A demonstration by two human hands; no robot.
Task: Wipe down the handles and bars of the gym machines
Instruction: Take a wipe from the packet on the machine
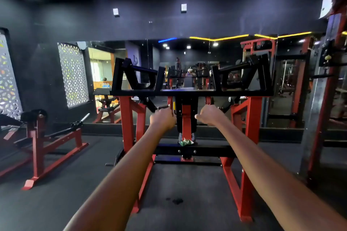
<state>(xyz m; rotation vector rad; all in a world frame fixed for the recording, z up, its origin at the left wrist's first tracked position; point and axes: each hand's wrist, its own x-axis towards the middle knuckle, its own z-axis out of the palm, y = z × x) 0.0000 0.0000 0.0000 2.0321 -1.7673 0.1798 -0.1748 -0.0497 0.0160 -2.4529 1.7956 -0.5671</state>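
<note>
A red and black gym machine stands straight ahead, in front of a wall mirror. Both my arms reach out to it. My left hand has its fingers curled round the machine's short left handle, whose metal bar shows just above the knuckles. My right hand is curled into a fist at the matching spot on the right, where a black arm slopes down to it; the handle itself is hidden behind the hand. A green and white cloth lies bunched on the machine's low black crossbar.
A red bench machine with a chrome bar end stands to the left. A tall red rack rises at the right edge. Dark rubber floor lies between them, with a small dark stain near my arms.
</note>
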